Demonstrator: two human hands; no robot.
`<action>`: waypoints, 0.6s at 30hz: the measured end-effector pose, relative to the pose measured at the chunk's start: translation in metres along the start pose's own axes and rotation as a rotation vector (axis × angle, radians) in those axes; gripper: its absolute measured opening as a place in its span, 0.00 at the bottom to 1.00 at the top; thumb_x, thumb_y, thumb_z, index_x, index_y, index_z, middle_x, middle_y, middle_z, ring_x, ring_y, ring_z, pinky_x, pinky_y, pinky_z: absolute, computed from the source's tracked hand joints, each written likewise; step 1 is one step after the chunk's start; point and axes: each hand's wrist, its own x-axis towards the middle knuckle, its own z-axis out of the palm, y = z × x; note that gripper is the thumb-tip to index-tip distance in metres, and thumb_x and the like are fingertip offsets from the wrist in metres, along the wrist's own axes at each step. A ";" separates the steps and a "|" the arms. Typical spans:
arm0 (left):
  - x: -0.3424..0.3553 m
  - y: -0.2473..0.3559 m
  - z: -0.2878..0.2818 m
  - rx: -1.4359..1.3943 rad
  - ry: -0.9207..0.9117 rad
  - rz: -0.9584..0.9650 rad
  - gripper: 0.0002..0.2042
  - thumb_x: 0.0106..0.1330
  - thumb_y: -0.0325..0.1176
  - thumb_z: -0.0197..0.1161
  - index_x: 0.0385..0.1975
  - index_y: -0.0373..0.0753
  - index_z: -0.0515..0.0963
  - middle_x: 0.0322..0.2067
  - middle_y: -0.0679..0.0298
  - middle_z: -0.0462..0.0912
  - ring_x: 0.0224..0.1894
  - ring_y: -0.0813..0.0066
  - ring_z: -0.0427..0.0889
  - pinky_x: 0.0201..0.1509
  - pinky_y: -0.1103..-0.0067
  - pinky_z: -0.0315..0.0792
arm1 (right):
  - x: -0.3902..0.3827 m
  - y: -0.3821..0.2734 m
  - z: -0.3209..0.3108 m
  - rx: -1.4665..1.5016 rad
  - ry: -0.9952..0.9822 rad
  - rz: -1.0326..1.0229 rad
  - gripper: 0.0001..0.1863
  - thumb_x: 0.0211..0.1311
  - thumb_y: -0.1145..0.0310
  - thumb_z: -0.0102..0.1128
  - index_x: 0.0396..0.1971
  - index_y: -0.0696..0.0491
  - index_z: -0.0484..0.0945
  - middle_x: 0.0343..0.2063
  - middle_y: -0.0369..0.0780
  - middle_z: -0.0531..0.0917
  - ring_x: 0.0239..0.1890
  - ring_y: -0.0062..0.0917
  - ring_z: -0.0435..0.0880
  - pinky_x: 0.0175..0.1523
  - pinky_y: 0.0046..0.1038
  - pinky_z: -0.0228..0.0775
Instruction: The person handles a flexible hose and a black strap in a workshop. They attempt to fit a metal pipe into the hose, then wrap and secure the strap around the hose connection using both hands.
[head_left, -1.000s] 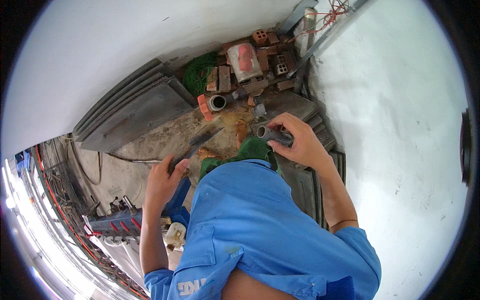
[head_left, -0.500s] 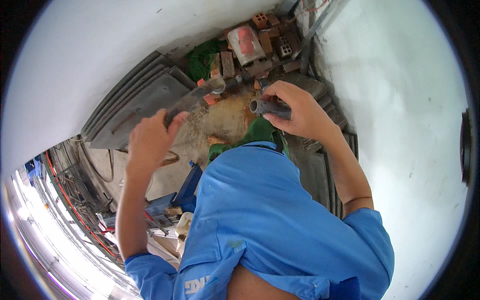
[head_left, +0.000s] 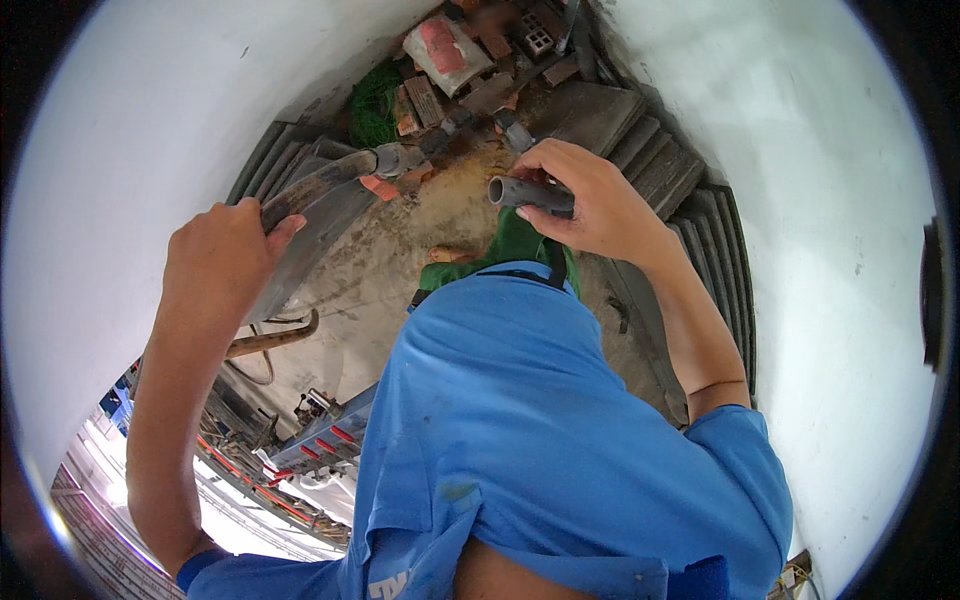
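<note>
My left hand is raised at the left, its fingers wrapped round a long brown-grey rod. A grey collar-like piece sits at the rod's far end; I cannot make out its exact kind. Over by the middle, my right hand grips a short dark grey pipe. The pipe's hollow end points left, toward the rod, and a gap separates the two. The fingers partly hide the pipe's other end.
Bricks, a white sack and green netting lie in the far corner. Dark slabs are stacked along the right wall and others lean at the left. A curved brown bar and blue metal equipment stand at the lower left.
My left hand has moved left and outward with the rod, away from the pipe. My right hand keeps hold of the pipe in nearly the same place. The view has turned slightly.
</note>
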 end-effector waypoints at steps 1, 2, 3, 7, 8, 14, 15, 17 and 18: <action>-0.001 0.003 -0.003 0.040 0.024 0.009 0.28 0.72 0.59 0.57 0.32 0.34 0.82 0.27 0.50 0.85 0.33 0.52 0.88 0.41 0.61 0.81 | 0.000 -0.001 -0.001 -0.003 0.013 -0.019 0.18 0.57 0.72 0.70 0.46 0.55 0.77 0.40 0.42 0.80 0.41 0.38 0.81 0.47 0.35 0.75; -0.003 0.006 -0.005 0.051 0.040 0.030 0.27 0.72 0.58 0.58 0.32 0.34 0.82 0.27 0.51 0.85 0.33 0.53 0.88 0.40 0.61 0.81 | 0.001 -0.001 -0.002 -0.004 0.022 -0.032 0.18 0.56 0.72 0.70 0.46 0.55 0.77 0.40 0.42 0.80 0.41 0.38 0.81 0.47 0.35 0.75; -0.004 0.009 -0.006 0.072 0.047 0.035 0.26 0.71 0.57 0.59 0.32 0.34 0.82 0.27 0.52 0.85 0.33 0.54 0.88 0.40 0.62 0.82 | 0.002 -0.003 -0.003 -0.004 0.031 -0.048 0.18 0.56 0.72 0.70 0.46 0.55 0.76 0.39 0.42 0.80 0.42 0.38 0.81 0.47 0.36 0.75; -0.002 0.019 -0.011 0.180 0.101 0.105 0.25 0.69 0.56 0.62 0.31 0.35 0.83 0.27 0.54 0.86 0.33 0.56 0.89 0.39 0.63 0.82 | 0.009 -0.008 -0.007 -0.038 0.021 -0.087 0.20 0.53 0.69 0.70 0.46 0.55 0.76 0.40 0.45 0.81 0.45 0.42 0.82 0.50 0.38 0.76; 0.002 0.025 -0.010 0.185 0.079 0.109 0.24 0.69 0.56 0.63 0.31 0.36 0.84 0.28 0.55 0.87 0.33 0.57 0.89 0.39 0.64 0.82 | 0.011 -0.009 -0.007 -0.039 0.025 -0.097 0.20 0.53 0.70 0.70 0.45 0.55 0.76 0.40 0.45 0.81 0.44 0.42 0.82 0.50 0.38 0.76; 0.049 0.063 -0.003 0.287 -0.035 0.117 0.21 0.67 0.55 0.65 0.31 0.41 0.88 0.30 0.57 0.89 0.36 0.58 0.90 0.37 0.66 0.82 | 0.041 -0.012 0.009 0.011 0.038 -0.223 0.20 0.53 0.70 0.70 0.46 0.55 0.75 0.40 0.45 0.81 0.44 0.43 0.83 0.49 0.38 0.76; 0.052 0.064 -0.003 0.310 -0.067 0.127 0.21 0.67 0.55 0.65 0.31 0.41 0.88 0.30 0.58 0.89 0.36 0.59 0.90 0.37 0.66 0.82 | 0.046 -0.012 0.013 0.029 0.043 -0.235 0.20 0.53 0.70 0.69 0.46 0.55 0.75 0.40 0.45 0.81 0.43 0.43 0.83 0.48 0.39 0.76; 0.052 0.060 -0.003 0.193 -0.096 0.126 0.22 0.67 0.56 0.64 0.36 0.40 0.88 0.31 0.58 0.89 0.37 0.57 0.90 0.37 0.65 0.82 | 0.056 -0.010 0.018 0.070 0.077 -0.202 0.18 0.56 0.73 0.68 0.46 0.55 0.74 0.38 0.41 0.80 0.40 0.34 0.81 0.48 0.33 0.74; 0.049 0.057 -0.004 0.145 -0.126 0.117 0.22 0.67 0.56 0.64 0.38 0.40 0.87 0.32 0.59 0.89 0.37 0.57 0.90 0.38 0.64 0.81 | 0.058 -0.009 0.020 0.095 0.098 -0.207 0.18 0.57 0.74 0.68 0.46 0.54 0.74 0.38 0.40 0.79 0.39 0.30 0.81 0.48 0.30 0.74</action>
